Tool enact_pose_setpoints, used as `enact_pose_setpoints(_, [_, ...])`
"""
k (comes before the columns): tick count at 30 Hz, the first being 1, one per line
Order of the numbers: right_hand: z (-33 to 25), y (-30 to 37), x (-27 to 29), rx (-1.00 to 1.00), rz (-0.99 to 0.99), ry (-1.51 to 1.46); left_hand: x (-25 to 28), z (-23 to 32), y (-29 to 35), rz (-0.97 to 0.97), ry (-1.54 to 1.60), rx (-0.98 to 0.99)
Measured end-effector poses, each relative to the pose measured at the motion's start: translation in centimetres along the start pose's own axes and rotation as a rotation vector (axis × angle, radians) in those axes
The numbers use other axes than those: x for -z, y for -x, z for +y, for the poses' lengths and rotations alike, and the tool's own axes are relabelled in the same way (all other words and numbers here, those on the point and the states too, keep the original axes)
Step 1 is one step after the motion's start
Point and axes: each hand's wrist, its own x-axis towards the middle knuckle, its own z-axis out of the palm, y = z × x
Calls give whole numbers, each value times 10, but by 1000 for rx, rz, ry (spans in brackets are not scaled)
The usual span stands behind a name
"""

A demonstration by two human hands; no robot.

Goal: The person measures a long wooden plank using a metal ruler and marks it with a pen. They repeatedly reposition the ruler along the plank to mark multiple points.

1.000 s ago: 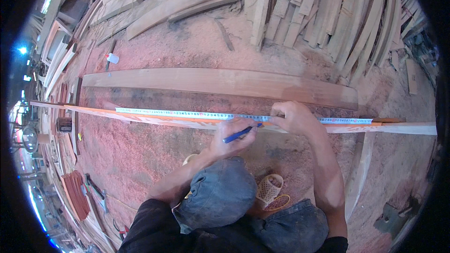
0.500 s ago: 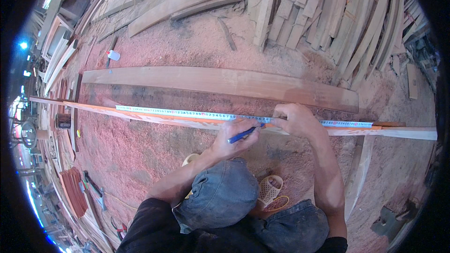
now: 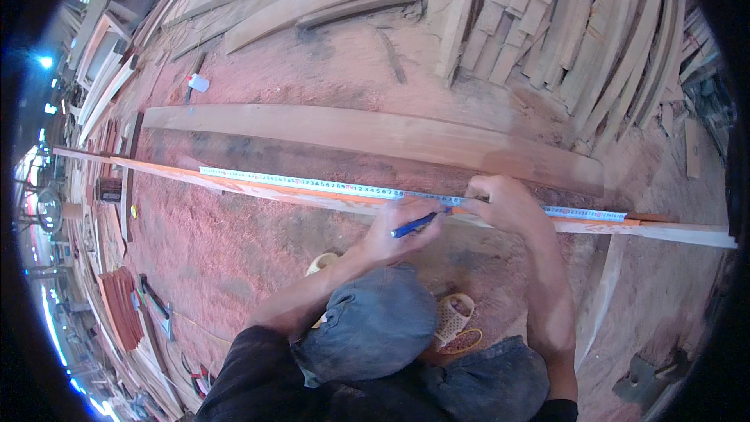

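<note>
A long strip of wood with orange patches lies crosswise before me, raised on edge above the floor. Along it runs a white measuring tape. My left hand, closed around a blue pen, rests against the strip with the pen's tip close to the tape. Just to its right, my right hand bends over the tape, its fingers pinched down on it; the fingertips are partly hidden. Beyond the strip a wide, gently curved plank lies on the ground.
Stacked boards and loose planks fill the far side. A small white bottle lies at the far left. Reddish slats and hand tools are at the near left. Sawdust covers the floor. Another timber runs under the strip.
The whole view has shifted slightly, so the scene sits a little farther right. Both hands keep nearly the same places on the tape and strip.
</note>
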Motion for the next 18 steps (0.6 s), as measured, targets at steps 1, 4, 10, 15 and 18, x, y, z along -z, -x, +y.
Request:
enact_pose_setpoints(1, [-1,0,0,11,4,-17,0,-1,0,-10,-6,-1])
enact_pose_setpoints(4, [-3,0,1,-24,-13,-21,1,-2,0,-32,-14,15])
enact_pose_setpoints(10, [-3,-1,3,-38,-47,-24,2,-4,1,-30,-25,10])
enact_pose_setpoints(15, [-4,0,4,-56,-47,-15,1,-4,1,-52,-23,65])
enact_pose_setpoints(18, [-6,1,4,-46,-45,-42,1,-5,1,-11,-17,10])
